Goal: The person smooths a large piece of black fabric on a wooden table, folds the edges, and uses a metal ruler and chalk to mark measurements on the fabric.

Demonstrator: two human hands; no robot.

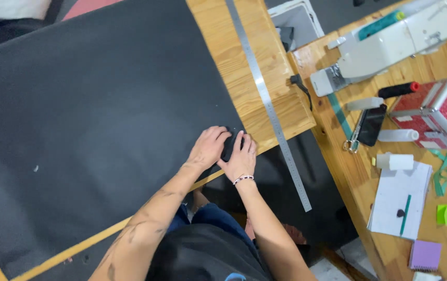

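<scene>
A large sheet of black fabric (pixel 93 114) covers most of a wooden table (pixel 239 67). Both of my hands meet at the sheet's near right corner, by the table's front edge. My left hand (pixel 209 147) presses down on the cloth, fingers curled over a small dark piece at the corner. My right hand (pixel 241 157), with a beaded bracelet on its wrist, pinches the same corner from the right side. What exactly lies between the fingers is hidden.
A long steel ruler (pixel 270 109) lies diagonally, overhanging the table's edge. On a second wooden table (pixel 348 171) to the right stand a white sewing machine (pixel 390 41), a red case (pixel 437 112), thread spools, scissors (pixel 352 139), a phone (pixel 372 125), papers (pixel 400 200) and sticky notes.
</scene>
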